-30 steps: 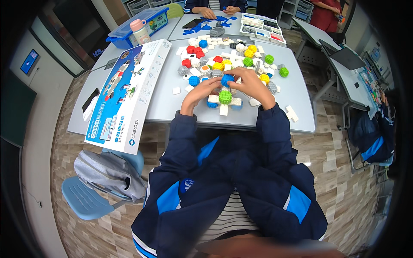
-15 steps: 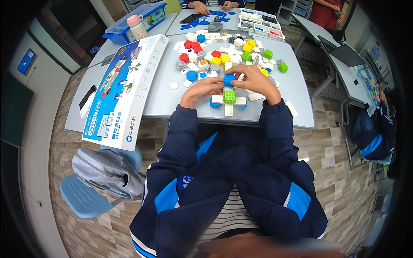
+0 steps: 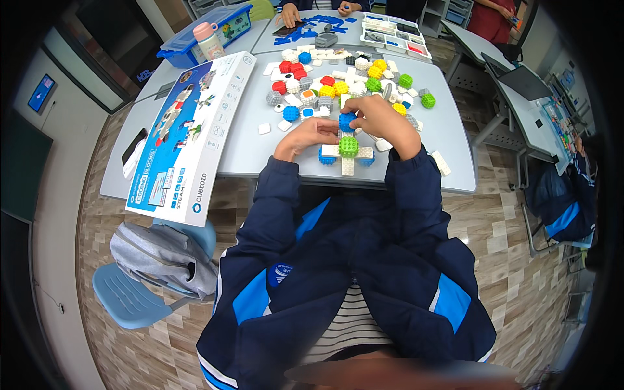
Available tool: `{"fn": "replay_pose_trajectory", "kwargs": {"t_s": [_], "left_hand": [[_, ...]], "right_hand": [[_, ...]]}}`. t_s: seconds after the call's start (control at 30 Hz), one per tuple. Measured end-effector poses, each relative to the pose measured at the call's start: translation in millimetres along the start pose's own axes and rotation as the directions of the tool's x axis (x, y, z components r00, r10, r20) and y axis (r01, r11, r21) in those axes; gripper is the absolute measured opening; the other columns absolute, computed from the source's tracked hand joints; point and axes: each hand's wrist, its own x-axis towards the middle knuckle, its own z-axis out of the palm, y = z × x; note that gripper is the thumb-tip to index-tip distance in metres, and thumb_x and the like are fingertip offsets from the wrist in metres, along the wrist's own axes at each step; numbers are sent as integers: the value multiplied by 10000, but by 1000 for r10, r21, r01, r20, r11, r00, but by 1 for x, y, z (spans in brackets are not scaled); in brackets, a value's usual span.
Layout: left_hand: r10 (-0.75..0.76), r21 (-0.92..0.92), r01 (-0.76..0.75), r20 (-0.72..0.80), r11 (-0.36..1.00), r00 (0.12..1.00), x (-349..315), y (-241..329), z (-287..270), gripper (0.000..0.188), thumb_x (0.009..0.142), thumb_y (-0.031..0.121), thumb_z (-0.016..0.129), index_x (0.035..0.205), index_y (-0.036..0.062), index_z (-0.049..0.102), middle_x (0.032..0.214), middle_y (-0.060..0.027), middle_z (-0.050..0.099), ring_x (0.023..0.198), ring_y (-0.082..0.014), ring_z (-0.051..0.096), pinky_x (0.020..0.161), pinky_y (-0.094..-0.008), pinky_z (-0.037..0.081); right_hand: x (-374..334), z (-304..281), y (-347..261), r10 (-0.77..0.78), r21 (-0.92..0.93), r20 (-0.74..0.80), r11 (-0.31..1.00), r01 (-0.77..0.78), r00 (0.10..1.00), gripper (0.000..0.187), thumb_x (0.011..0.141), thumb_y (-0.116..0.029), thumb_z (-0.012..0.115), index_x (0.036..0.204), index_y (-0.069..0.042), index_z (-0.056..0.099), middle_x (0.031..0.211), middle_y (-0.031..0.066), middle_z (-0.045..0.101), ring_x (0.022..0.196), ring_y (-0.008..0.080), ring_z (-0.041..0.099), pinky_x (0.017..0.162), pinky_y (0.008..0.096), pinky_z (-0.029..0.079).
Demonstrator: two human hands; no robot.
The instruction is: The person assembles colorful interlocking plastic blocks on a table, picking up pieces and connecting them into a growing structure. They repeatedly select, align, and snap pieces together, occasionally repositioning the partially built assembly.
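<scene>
My right hand [image 3: 383, 122] pinches a studded blue block [image 3: 347, 122] from above, at the far end of a block model. Beside it, my left hand [image 3: 308, 137] is closed with its fingertips against the model's far left side; what lies under them is partly hidden. Nearest me on the model sits a bright green studded block [image 3: 348, 147], with a white strip [image 3: 348, 168] jutting toward me. White strips also reach out to both sides, above a blue block at left [image 3: 327, 159] and another at right [image 3: 367, 161].
Loose red, yellow, green, grey and white blocks [image 3: 341, 88] crowd the table beyond my hands. A large box [image 3: 195, 130] leans over the left edge, near a bottle [image 3: 208, 42] and blue bin [image 3: 179, 49]. Across the table, another person's hand [image 3: 290, 15] is near blue parts [image 3: 325, 29].
My right hand has tipped slightly, its fingers more over the top of the blue block. My left hand and the model have barely shifted. Across the table, the other person's hand has moved left.
</scene>
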Motion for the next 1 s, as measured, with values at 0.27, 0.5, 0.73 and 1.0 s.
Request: {"fn": "replay_pose_trajectory", "kwargs": {"t_s": [0.27, 0.5, 0.73, 1.0], "left_hand": [[20, 19, -19, -40, 1000, 999, 2, -7, 1, 415, 832, 27, 760, 1239, -36, 708, 962, -28, 707, 875, -98, 654, 832, -239, 524], [12, 44, -11, -39, 999, 999, 7, -16, -5, 429, 799, 63, 850, 1199, -36, 731, 957, -25, 721, 853, -86, 648, 778, -235, 507], [47, 59, -46, -6, 997, 999, 7, -17, -5, 405, 855, -1, 731, 1259, -9, 715, 1042, -55, 754, 914, -95, 687, 864, -246, 545], [25, 106, -22, -29, 994, 999, 1, -1, 3, 441, 874, 26, 732, 1311, -12, 679, 1073, -49, 737, 953, -107, 676, 872, -262, 542]], "right_hand": [[2, 1, -5, -33, -102, -11, 994, 32, 999, 358, 710, 11, 823, 1059, -37, 755, 990, 169, 764, 927, 342, 736, 836, 402, 575], [7, 3, 3, -31, -21, -21, 999, 30, 999, 349, 684, 5, 844, 1019, -42, 761, 965, 173, 763, 922, 335, 737, 817, 402, 575], [4, -7, 11, 12, 164, 66, 986, -23, 998, 360, 731, -24, 849, 1082, -60, 778, 997, 160, 774, 900, 285, 734, 819, 383, 565], [-26, 4, 46, 30, 401, -174, 915, 43, 984, 383, 872, -167, 771, 1250, -109, 751, 1082, 118, 777, 930, 231, 719, 841, 366, 550]]}}
